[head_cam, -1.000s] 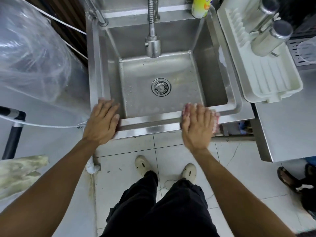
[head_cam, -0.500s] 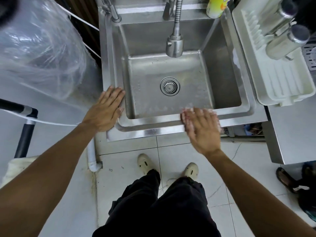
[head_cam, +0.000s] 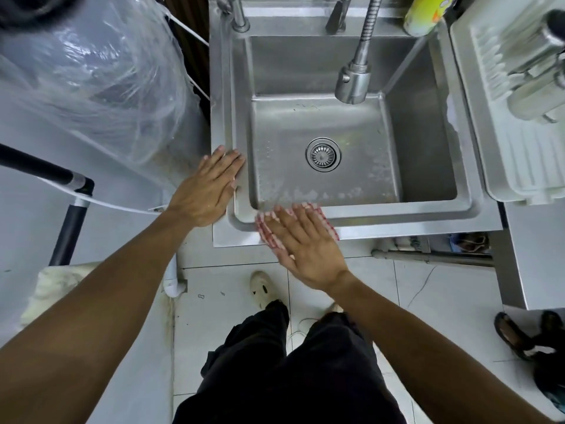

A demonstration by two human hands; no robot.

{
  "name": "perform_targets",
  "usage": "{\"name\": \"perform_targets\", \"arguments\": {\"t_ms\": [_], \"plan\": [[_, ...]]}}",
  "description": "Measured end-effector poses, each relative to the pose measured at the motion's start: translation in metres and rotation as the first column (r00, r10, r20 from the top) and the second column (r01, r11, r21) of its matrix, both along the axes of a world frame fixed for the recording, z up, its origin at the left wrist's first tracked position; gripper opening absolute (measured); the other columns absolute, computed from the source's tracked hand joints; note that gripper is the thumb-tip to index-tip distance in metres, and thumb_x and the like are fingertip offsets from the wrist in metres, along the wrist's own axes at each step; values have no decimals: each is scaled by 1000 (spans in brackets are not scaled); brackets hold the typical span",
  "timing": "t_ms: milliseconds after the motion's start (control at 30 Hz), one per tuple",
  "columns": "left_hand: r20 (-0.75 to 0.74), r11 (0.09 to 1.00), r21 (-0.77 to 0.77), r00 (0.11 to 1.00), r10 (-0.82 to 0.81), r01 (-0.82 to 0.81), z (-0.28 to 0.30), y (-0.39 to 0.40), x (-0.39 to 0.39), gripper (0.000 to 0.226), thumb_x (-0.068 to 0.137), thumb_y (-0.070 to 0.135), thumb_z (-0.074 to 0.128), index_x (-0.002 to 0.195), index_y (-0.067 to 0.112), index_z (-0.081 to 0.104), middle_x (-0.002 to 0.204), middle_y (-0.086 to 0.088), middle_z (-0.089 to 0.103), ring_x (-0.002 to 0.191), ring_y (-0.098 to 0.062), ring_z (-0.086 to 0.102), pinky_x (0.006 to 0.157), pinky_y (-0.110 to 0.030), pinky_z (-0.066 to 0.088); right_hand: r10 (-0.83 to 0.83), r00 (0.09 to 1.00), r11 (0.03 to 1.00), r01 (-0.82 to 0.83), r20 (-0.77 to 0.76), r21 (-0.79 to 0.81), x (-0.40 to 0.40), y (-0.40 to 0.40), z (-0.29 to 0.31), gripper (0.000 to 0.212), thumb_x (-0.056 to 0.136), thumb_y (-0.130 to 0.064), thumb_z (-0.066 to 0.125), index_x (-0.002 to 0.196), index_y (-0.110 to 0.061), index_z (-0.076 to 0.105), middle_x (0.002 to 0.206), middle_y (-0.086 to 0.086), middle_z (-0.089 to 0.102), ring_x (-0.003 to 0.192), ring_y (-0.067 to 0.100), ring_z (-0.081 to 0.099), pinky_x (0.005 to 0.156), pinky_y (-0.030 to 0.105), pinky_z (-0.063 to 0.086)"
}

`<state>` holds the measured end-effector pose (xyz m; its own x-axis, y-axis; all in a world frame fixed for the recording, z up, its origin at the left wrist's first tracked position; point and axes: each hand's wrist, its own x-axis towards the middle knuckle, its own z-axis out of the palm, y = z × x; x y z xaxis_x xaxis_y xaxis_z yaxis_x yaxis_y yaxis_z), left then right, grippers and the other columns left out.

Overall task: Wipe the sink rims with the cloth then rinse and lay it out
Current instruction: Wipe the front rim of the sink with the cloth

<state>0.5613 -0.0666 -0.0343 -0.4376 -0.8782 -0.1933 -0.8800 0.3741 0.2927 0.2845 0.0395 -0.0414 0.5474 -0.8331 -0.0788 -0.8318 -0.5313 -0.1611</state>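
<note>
A stainless steel sink (head_cam: 406, 214) fills the upper middle of the head view, with a drain (head_cam: 323, 154) in its basin. A red-and-white checked cloth (head_cam: 265, 229) lies flat on the near rim, toward its left end. My right hand (head_cam: 305, 243) presses down on the cloth with fingers spread, covering most of it. Resting flat on the sink's left rim near the front corner, my left hand (head_cam: 208, 188) holds nothing. A flexible faucet head (head_cam: 353, 84) hangs over the basin; no water runs.
A white dish rack (head_cam: 501, 166) with metal flasks sits right of the sink. A yellow bottle (head_cam: 425, 12) stands on the back rim. A clear plastic-wrapped bulk (head_cam: 91, 75) is at the left. Another person's sandalled foot (head_cam: 516, 335) is on the floor at the right.
My right hand has slid the cloth leftward along the near rim, toward the front left corner. My left hand has stayed on the left rim. The camera has shifted left.
</note>
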Motion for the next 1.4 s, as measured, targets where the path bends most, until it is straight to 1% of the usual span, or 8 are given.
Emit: {"name": "perform_targets", "arguments": {"t_ms": [200,367,533,700,833,1000,1233,1400], "plan": [[-79,990,12,987,141,-141,-1,11,0,55,108,31,23,161,17,20,171,-7,6,157,-28,-3,127,-46,7,-366,930,929,365,20,57,30,1,7,62,108,-44,29,163,-17,33,168,11,33,155,42,27,127,58,18],[-114,975,71,970,216,-209,6,11,5,51,111,29,24,162,27,19,170,9,2,157,-17,-8,125,-39,10,-351,933,924,331,78,190,137,3,9,67,110,-47,23,166,-11,14,173,16,14,159,41,10,129,56,7],[-264,927,110,889,375,-358,26,5,-2,46,111,33,24,149,26,49,163,7,35,154,-18,22,126,-39,17,-378,919,868,310,113,387,141,-9,22,74,108,-49,24,166,-15,-7,174,10,-11,160,31,-16,129,49,-12],[-476,819,-41,732,488,-573,29,54,-34,32,105,17,44,130,14,62,142,-2,58,133,-22,49,115,-39,37,-347,893,883,209,286,420,87,-22,51,67,103,-27,34,166,-16,16,174,6,10,162,23,-3,130,36,-9],[-247,917,-69,897,366,-393,15,111,-75,49,103,25,42,151,11,43,162,-9,34,154,-27,21,124,-53,16,-459,865,857,373,201,355,32,-28,35,68,101,-37,18,162,-14,32,171,8,26,161,27,14,129,33,-6],[62,964,-70,963,261,-256,-1,104,-67,61,106,40,20,163,21,9,171,-1,1,157,-22,-9,126,-51,-1,-265,962,947,249,57,203,2,-19,4,60,110,-44,26,162,-14,35,170,12,28,159,33,21,131,47,12],[161,938,-58,924,347,-342,0,-30,-56,62,106,43,11,162,22,-9,170,-3,-16,153,-26,-23,125,-50,-10,-203,978,970,196,38,142,12,-25,0,61,109,-44,24,162,-16,35,170,14,26,158,35,21,129,52,18],[83,907,-74,904,420,-415,-1,56,-72,62,107,39,17,163,20,-2,170,-7,-11,156,-29,-16,126,-54,2,-191,980,969,180,49,171,7,-27,2,58,108,-44,27,156,-15,45,157,14,49,149,37,41,127,50,25]]}}
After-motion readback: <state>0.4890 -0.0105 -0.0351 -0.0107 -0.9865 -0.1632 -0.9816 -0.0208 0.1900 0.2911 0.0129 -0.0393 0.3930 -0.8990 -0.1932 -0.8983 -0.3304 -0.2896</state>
